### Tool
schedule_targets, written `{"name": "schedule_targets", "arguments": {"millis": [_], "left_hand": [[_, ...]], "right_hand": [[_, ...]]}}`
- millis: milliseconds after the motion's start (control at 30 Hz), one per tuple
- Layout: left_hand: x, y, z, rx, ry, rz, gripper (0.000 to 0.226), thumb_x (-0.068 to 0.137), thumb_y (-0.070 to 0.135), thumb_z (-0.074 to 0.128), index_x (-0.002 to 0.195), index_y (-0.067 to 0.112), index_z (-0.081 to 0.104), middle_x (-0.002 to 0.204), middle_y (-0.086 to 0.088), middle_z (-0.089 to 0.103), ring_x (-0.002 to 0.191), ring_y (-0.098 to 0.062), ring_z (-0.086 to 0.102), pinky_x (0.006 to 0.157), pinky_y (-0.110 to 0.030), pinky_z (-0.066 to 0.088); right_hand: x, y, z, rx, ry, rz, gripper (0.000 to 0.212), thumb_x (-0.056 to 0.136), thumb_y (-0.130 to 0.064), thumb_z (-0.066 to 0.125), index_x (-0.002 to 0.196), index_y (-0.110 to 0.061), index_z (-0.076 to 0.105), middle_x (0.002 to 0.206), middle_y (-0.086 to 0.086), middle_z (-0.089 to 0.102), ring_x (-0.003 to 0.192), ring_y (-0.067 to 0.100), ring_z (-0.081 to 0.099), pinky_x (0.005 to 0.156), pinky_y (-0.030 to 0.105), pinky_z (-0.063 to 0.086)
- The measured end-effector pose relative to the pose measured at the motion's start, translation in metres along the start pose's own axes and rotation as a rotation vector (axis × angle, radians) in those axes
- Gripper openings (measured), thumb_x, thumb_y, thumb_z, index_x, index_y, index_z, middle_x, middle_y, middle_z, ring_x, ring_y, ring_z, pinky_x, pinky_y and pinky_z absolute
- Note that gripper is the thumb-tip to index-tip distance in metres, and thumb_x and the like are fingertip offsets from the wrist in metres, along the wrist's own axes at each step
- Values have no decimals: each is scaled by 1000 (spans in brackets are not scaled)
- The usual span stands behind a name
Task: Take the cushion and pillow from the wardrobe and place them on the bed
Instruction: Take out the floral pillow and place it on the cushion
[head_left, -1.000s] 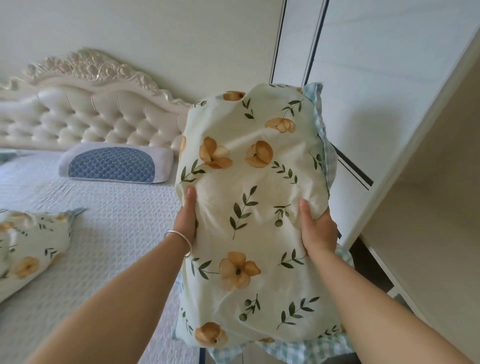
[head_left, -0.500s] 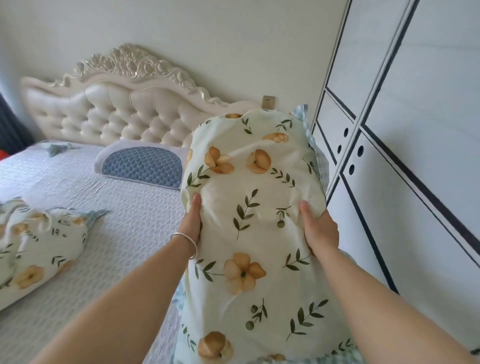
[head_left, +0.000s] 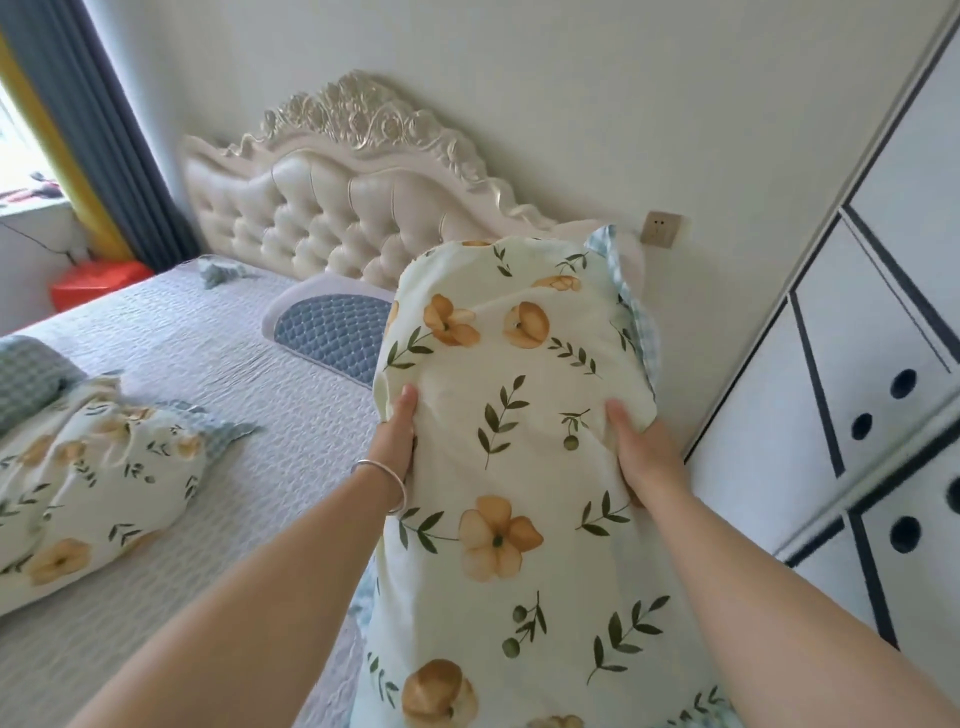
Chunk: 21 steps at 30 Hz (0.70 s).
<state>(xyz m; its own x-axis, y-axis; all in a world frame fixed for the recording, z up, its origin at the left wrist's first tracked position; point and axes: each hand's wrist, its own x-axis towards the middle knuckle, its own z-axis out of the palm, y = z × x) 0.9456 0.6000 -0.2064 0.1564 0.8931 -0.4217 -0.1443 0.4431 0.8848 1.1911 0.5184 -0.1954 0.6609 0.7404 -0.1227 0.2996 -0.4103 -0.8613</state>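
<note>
I hold a floral pillow (head_left: 519, 467) upright in front of me, cream with orange flowers and green leaves. My left hand (head_left: 395, 441), with a silver bangle on the wrist, grips its left side. My right hand (head_left: 644, 462) grips its right side. The pillow hangs above the right edge of the bed (head_left: 208, 364), which has a grey quilted cover. A second floral cushion (head_left: 88, 483) lies on the bed at the left. The white wardrobe (head_left: 857, 389) with black lines stands to the right, its doors closed in view.
A white pillow with a blue quilted centre (head_left: 332, 332) lies against the tufted cream headboard (head_left: 337, 208). A wall socket (head_left: 658, 227) sits right of the headboard. A blue curtain (head_left: 104, 130) and a red box (head_left: 93, 283) are at the far left.
The view has swung left from the wardrobe towards the bed. The pillow has stayed in both hands and now hangs nearer the headboard. The curtain and window have come into sight.
</note>
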Motion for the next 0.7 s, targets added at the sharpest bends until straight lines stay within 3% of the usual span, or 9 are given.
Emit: {"name": "schedule_targets", "arguments": {"millis": [233,300,400,500,567,700], "left_hand": [[187,28,-16,-47,195,-56,125,30,94,59,135,30,43,127,-9,59,108,-35,60,94,-54,46],[195,66,-6,-11,234,-29,119,45,90,59,143,28,30,133,-9,50,114,-36,54,96,-53,44],[223,95,1,11,313,46,90,77,64,59,145,24,16,133,-11,42,112,-34,49,94,-48,43],[266,108,-3,59,360,67,90,76,66,57,146,36,9,143,-14,35,123,-39,43,101,-58,39],[298,114,-4,65,373,85,80,84,60,52,147,36,10,144,-13,37,124,-38,44,102,-57,39],[360,114,-1,47,450,40,81,83,64,49,148,34,13,146,-10,37,124,-36,44,102,-53,39]], "right_hand": [[142,-54,74,32,-190,42,68,79,-63,50,128,-17,53,127,10,58,117,33,52,102,43,38],[189,-69,96,22,-279,71,83,66,-73,54,128,-17,53,128,10,58,116,32,52,102,42,38],[265,-82,131,-48,-367,89,104,46,-83,56,125,-17,54,124,9,60,113,32,53,102,46,39],[300,-117,154,-67,-449,83,92,60,-72,57,125,-8,51,123,12,58,112,33,54,98,41,41],[332,-130,175,-59,-485,52,76,74,-59,61,127,-5,48,125,13,55,115,33,52,92,35,39],[407,-140,228,-109,-578,3,74,71,-58,63,123,-6,50,119,11,57,110,32,54,91,36,42]]}}
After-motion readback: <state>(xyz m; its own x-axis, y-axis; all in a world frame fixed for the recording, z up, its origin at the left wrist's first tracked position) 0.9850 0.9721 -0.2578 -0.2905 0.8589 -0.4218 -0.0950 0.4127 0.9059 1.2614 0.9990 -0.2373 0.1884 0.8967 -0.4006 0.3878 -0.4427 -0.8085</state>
